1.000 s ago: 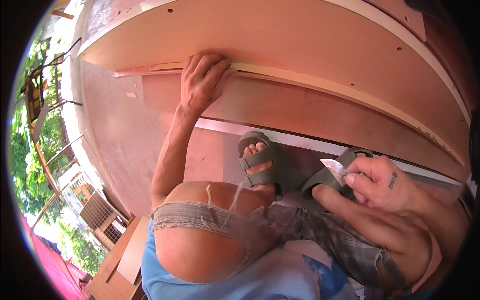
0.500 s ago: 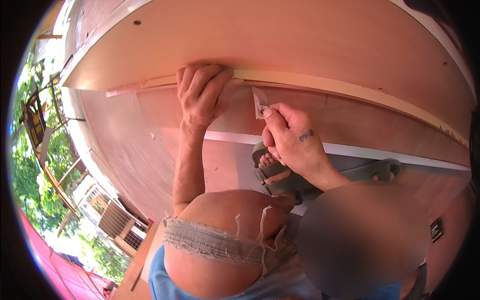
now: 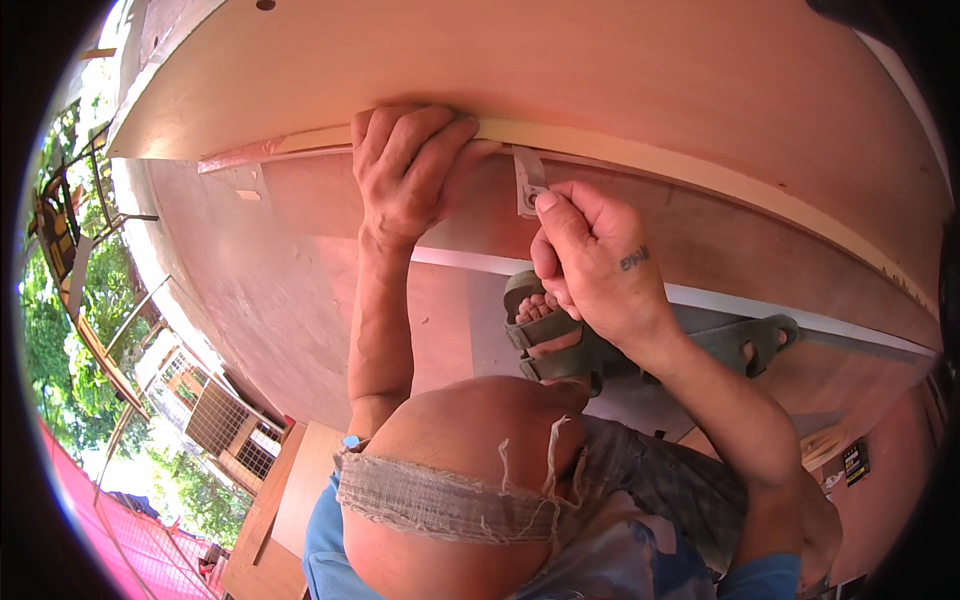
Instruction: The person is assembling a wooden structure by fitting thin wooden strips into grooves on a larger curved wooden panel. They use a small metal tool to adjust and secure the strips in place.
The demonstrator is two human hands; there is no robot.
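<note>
My left hand (image 3: 410,175) is closed over the pale front edge of a large wooden panel (image 3: 600,60), its fingers curled on top and the thumb stretched along the edge toward the right. Just right of it, my right hand (image 3: 600,255) pinches a small flat blade (image 3: 528,185) with a round hole or fastener near the fingers. The blade's far end meets the underside of the edge strip (image 3: 620,150); whether it goes in behind the strip is hidden. Film-like reddish covering (image 3: 255,152) hangs loose along the edge at the left.
A lower brown board (image 3: 700,225) with a white edge runs beneath the panel. My sandaled foot (image 3: 545,320) stands below it, and my bare knee (image 3: 450,420) with frayed cloth is close to the hands. Greenery, a wire cage (image 3: 225,430) and pink netting (image 3: 110,500) lie at the left.
The blade has moved up against the panel's edge strip with my right hand. My left hand keeps its hold on the edge. The view has shifted slightly, and more of my right forearm shows.
</note>
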